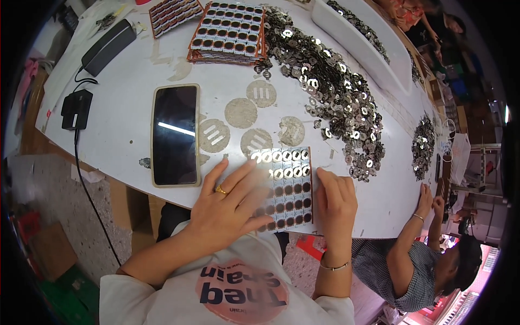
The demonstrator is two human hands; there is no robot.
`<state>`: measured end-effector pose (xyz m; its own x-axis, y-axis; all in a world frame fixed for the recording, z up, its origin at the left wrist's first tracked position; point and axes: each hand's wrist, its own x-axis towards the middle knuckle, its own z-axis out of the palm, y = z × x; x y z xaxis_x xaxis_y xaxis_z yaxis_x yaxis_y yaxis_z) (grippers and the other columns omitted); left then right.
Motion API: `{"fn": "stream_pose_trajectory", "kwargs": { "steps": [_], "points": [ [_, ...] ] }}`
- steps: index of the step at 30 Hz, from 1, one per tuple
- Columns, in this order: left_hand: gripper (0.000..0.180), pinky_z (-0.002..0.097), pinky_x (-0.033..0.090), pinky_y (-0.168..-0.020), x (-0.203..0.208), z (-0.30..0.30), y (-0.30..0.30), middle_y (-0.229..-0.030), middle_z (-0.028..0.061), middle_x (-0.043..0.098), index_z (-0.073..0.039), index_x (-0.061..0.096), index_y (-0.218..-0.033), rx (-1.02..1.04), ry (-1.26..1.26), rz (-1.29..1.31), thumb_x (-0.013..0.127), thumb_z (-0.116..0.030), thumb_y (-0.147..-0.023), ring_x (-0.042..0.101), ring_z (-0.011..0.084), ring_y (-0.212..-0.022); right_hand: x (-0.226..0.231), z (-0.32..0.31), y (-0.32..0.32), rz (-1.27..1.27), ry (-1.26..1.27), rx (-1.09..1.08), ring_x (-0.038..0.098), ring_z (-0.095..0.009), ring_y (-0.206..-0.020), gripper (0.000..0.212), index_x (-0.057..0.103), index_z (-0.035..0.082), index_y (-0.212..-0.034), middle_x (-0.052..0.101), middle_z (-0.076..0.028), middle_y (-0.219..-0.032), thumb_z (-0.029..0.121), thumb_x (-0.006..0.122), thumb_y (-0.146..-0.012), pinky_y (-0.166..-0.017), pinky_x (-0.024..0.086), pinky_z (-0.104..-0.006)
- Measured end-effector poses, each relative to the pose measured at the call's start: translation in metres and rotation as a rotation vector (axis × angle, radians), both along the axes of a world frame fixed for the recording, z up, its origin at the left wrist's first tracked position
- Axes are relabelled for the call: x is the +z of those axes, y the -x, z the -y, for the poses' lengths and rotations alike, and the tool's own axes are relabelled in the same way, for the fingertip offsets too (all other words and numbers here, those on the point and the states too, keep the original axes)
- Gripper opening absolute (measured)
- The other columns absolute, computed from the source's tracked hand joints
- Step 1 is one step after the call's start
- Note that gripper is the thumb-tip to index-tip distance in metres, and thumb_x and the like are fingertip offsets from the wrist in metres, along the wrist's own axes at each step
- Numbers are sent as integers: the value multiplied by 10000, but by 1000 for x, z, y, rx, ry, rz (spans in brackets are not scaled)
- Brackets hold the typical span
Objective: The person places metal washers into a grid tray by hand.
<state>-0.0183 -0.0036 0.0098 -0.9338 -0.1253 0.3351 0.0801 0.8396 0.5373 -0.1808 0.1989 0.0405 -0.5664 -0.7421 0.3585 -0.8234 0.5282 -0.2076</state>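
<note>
A panel (290,206) with a grid of round cells lies in front of me near the table's edge. Shiny metal pieces cover its two far rows, while the nearer rows show dark discs. My left hand (230,197), with a ring on one finger, spreads over the panel's left side; some fingers are blurred. At the right edge my right hand (337,197) is closed, its fingers bent and together. Whatever it pinches, if anything, is hidden. Beyond it spreads a heap of small flat metal pieces (346,116).
A phone (174,135) lies to the left, with a black power adapter (76,109) and a dark case (108,47) farther left. Stacked panels (227,32) sit at the back beside a white bin (398,76). Another person (406,265) works at the right, near a smaller heap (423,146).
</note>
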Motion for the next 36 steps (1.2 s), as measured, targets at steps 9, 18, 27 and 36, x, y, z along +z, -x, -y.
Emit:
{"fn": "stream_pose_trajectory", "kwargs": {
  "steps": [9,18,27,36],
  "points": [
    [423,581,370,-1197,-10,-3,-6,-1318,21,694,-119,740,-1093,-4,134,-91,871,-398,-804,598,245,-1350,8,7,-20,1446,783,-43,751,-173,-955,227,719,-26,-1208,676,-75,-1082,-77,620,-1011,-805,635,-284],
    [466,570,395,-1181,-6,-2,-4,-1328,34,683,-102,750,-1131,10,172,-56,840,-442,-824,597,256,-1340,-4,22,-34,1655,769,-46,703,-115,-834,182,704,-29,-1193,705,-41,-1000,-41,637,-1024,-696,597,-249],
    [493,548,392,-1198,-11,-5,-6,-1361,98,659,-88,726,-1111,14,163,-73,802,-508,-864,583,276,-1365,9,41,-34,1058,227,-56,722,-82,-777,122,718,-11,-1092,697,-40,-932,-53,707,-979,-616,539,-205],
    [674,547,376,-1217,-8,-1,-6,-1414,127,657,-45,716,-1165,-30,161,-17,816,-605,-804,586,295,-1403,4,44,-35,786,177,-74,581,-44,-653,136,709,4,-1034,650,-14,-842,-33,780,-924,-587,475,-208]
  ]
}}
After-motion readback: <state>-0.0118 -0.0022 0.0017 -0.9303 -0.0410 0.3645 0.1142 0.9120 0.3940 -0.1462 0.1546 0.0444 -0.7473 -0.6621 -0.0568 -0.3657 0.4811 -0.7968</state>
